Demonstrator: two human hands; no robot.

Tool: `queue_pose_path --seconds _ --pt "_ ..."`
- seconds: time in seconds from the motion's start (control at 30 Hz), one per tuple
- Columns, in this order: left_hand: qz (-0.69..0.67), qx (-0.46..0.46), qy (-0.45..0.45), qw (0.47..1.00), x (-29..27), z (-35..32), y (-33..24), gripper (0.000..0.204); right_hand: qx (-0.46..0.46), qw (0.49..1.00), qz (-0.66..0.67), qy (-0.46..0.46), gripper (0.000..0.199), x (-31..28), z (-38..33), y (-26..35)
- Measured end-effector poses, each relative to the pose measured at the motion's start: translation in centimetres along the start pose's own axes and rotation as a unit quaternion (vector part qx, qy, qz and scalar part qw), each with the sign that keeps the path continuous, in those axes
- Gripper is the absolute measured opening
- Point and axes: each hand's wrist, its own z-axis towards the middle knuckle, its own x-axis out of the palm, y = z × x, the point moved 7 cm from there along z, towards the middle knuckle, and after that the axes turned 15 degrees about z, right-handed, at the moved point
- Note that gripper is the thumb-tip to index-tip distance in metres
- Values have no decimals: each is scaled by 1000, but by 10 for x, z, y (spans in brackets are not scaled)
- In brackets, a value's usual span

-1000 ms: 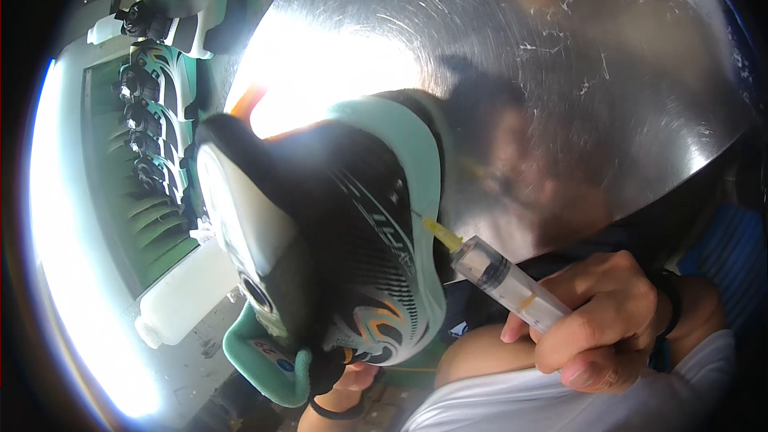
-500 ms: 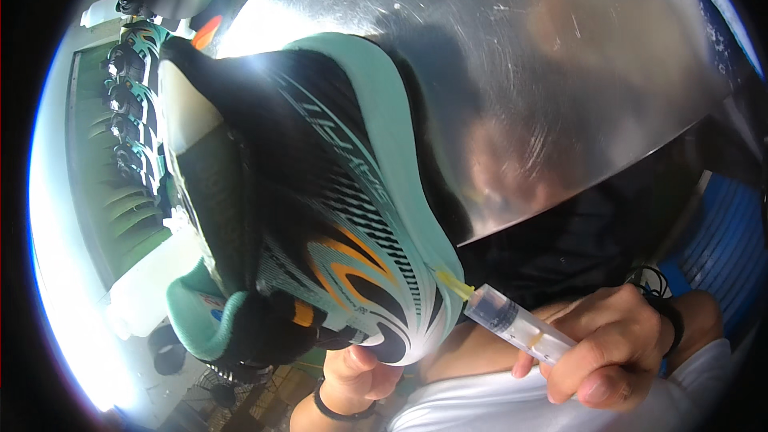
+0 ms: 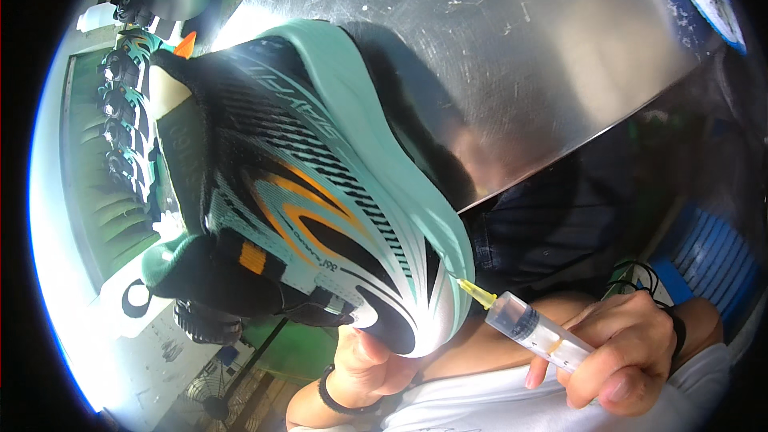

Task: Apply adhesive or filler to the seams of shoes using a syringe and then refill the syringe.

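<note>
A running shoe [image 3: 300, 200] in black, teal, white and orange fills the middle, tilted on its side, its teal midsole [image 3: 364, 136] facing up and right. My left hand [image 3: 372, 364] is closed on the shoe's lower end from beneath; some of its fingers are hidden behind the shoe. In my right hand [image 3: 620, 352] is a clear plastic syringe [image 3: 540, 332], held with the fingers wrapped round its barrel. Its yellow dispensing tip [image 3: 478, 294] reaches the midsole's edge near the lower end, seemingly touching it.
Behind the shoe lies a scratched, shiny metal tabletop [image 3: 512, 56]. Several similar shoes [image 3: 124, 112] stand in a row at the far left. A fan [image 3: 212, 396] is low on the left, and a blue ribbed surface [image 3: 704, 264] at the right.
The shoe has shifted left in view and its side shows more sharply. My right hand and the syringe sit slightly farther right and lower; the tip stays by the midsole.
</note>
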Motion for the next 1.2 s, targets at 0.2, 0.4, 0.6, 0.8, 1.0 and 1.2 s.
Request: queue_pose_path --seconds 0.2,0.4,0.6,0.8,1.0,1.2 --pt "-70 -1 85 994 28 13 0 72 -37 998 -55 -1 27 4 -15 25" --pt "-106 58 189 974 79 35 -24 68 -98 990 -102 25 31 13 -13 44" --pt "-113 65 257 957 107 52 -38 73 -120 981 -151 18 31 11 -18 57" --pt "-172 56 275 944 127 68 -44 75 -136 988 -76 -3 36 10 -9 55" --pt "-206 129 299 923 144 74 -61 75 -132 989 -61 -23 39 8 -6 53" --pt "-210 19 211 954 147 71 -58 67 -224 942 -248 24 36 2 0 46"
